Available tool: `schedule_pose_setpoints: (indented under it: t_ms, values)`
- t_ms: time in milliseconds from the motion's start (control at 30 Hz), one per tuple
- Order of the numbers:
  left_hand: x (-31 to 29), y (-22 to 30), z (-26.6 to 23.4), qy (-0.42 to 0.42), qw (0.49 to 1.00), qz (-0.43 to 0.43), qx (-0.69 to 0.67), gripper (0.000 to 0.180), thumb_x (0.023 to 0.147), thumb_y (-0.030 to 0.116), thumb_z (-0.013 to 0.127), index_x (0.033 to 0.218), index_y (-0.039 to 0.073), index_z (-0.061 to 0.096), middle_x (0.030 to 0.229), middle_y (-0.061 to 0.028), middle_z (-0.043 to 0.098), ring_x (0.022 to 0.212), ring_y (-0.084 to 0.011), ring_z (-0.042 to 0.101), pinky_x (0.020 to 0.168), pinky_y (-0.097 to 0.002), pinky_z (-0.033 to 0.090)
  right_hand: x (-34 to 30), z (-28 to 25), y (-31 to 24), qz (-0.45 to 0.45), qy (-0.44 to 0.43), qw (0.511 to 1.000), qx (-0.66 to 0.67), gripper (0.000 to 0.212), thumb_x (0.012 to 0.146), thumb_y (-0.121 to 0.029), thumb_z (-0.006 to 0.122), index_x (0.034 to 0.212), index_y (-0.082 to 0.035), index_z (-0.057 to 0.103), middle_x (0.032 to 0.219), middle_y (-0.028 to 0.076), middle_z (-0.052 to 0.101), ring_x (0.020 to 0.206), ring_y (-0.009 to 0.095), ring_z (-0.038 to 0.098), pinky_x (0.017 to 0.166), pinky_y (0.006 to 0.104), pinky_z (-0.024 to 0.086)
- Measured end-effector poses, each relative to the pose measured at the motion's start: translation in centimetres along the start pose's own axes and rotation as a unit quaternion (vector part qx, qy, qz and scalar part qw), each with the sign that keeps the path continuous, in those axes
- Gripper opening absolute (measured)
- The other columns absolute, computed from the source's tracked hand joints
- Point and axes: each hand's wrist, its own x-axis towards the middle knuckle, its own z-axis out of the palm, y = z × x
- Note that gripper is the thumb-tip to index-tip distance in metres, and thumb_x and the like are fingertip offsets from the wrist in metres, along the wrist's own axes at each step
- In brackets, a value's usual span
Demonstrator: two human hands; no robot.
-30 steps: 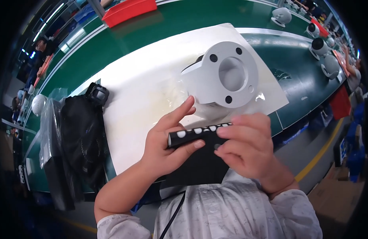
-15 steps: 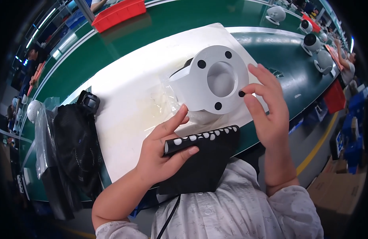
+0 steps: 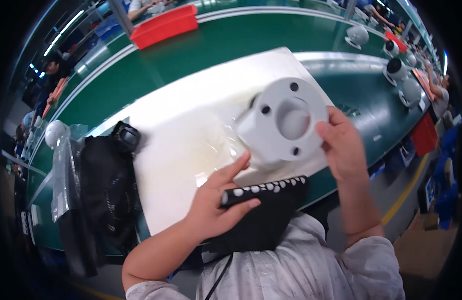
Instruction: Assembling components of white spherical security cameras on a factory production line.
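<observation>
My left hand [image 3: 216, 207] grips a black strip with a row of white dots [image 3: 263, 190], holding it near my chest above the table's front edge. My right hand [image 3: 343, 145] rests on the right rim of a white round-flanged housing [image 3: 283, 122] with several bolt holes. The housing stands tilted on a white mat [image 3: 186, 125]. A crumpled clear plastic film [image 3: 218, 142] lies on the mat just left of the housing.
The mat lies on a long green workbench [image 3: 156, 65]. Black parts in plastic bags [image 3: 98, 190] are piled at the left. A red tray [image 3: 166, 24] sits at the back. White dome-shaped units [image 3: 398, 70] stand at the far right, where other people work.
My right hand let go of the black strip and moved up to the white housing's rim. The left hand still holds the strip.
</observation>
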Motion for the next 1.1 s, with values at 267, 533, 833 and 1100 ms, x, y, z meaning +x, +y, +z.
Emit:
schedule_pose_setpoints:
  t_ms: [267, 533, 833, 1100]
  values:
    - [0.2, -0.1, -0.4, -0.036, 0.999, 0.018, 0.008, 0.027, 0.072, 0.015, 0.065, 0.093, 0.0, 0.057, 0.129, -0.0125, 0.038, 0.104, -0.0287, 0.048, 0.087, -0.0328, 0.038, 14.7, -1.2, 1.3, -0.38, 0.068, 0.695, -0.607, 0.019, 0.08, -0.008, 0.051, 0.098, -0.001, 0.051, 0.086, 0.011, 0.053, 0.078, 0.026, 0.055, 0.064, 0.0316, 0.044]
    - [0.0, 0.3, -0.8, -0.053, 0.996, -0.049, -0.056, 0.026, 0.071, 0.008, 0.066, 0.093, 0.0, 0.056, 0.129, -0.0138, 0.039, 0.104, -0.0244, 0.048, 0.078, -0.0285, 0.043, 27.9, -0.8, 9.3, -0.341, -0.003, 0.477, -0.81, 0.011, 0.074, -0.008, 0.051, 0.083, -0.006, 0.055, 0.081, 0.008, 0.052, 0.08, 0.022, 0.053, 0.066, 0.0295, 0.047]
    - [0.3, 0.5, -1.1, -0.046, 0.991, -0.099, -0.074, 0.061, 0.072, 0.008, 0.065, 0.127, 0.01, 0.038, 0.112, -0.0098, 0.051, 0.095, -0.0177, 0.05, 0.08, -0.0267, 0.042, 24.5, -1.9, 11.2, -0.22, -0.082, 0.681, -0.693, 0.034, 0.086, -0.025, 0.043, 0.112, -0.004, 0.05, 0.116, 0.015, 0.048, 0.113, 0.028, 0.039, 0.095, 0.0335, 0.03]
    - [-0.1, -0.1, -1.1, -0.04, 0.975, -0.169, -0.14, 0.052, 0.075, 0.006, 0.062, 0.123, 0.008, 0.043, 0.104, -0.0095, 0.055, 0.095, -0.0126, 0.051, 0.083, -0.0249, 0.04, 12.9, -6.1, 5.6, 0.077, -0.138, 0.96, -0.232, 0.031, 0.091, -0.018, 0.038, 0.114, -0.001, 0.049, 0.11, 0.009, 0.054, 0.102, 0.016, 0.051, 0.09, 0.0274, 0.037]
